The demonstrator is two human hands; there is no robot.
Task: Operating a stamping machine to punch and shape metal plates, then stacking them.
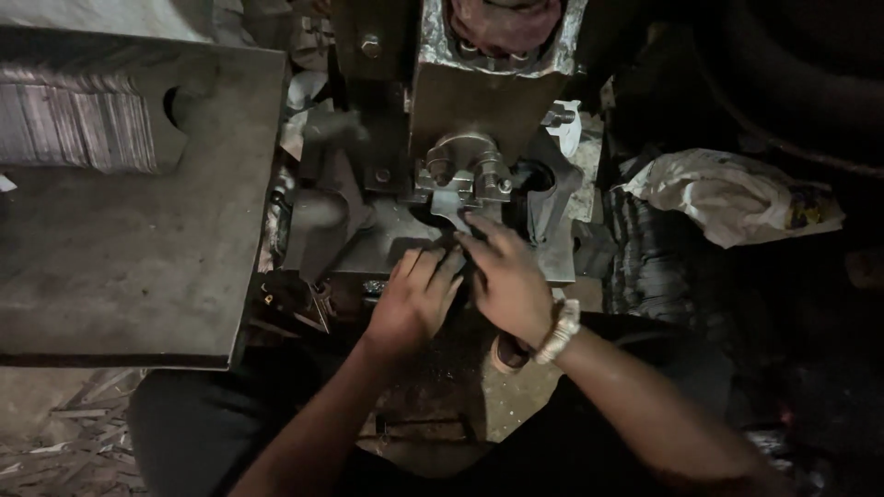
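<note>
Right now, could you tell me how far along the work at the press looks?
Done: a stack of thin metal strips lies on the steel table. In hand: left hand and right hand rest together on the press bed below the punch head. What remains cannot be told.

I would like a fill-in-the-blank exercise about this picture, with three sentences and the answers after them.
1. The bead bracelet is worn on the wrist of the ____ hand.
2. The crumpled white bag lies on the ____ side of the picture.
3. The left hand and the right hand rest ____ the machine's metal clamp, nearer the person.

Missing words: right; right; below
</note>
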